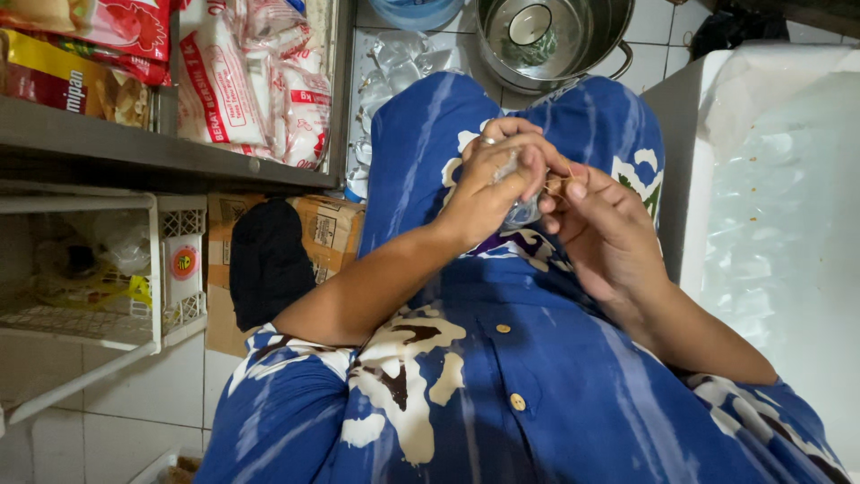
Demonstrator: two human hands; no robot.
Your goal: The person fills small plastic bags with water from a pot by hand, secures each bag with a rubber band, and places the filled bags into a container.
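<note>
Over a blue-clad lap, left hand [488,184] clenches a small clear plastic bag [520,211]; right hand [600,224] pinches a rubber band [555,185] at its neck. Best wound tight, keeping the neck twisted.

Pot [573,36] beyond hands; shelf [134,148] left; tub [770,179] right.

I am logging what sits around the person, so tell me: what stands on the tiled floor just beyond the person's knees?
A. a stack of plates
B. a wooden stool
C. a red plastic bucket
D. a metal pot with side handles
D: a shiny metal pot with a side handle stands on the white tiled floor above the lap, while both hands, left hand and right hand, pinch a small clear plastic bag.
</note>
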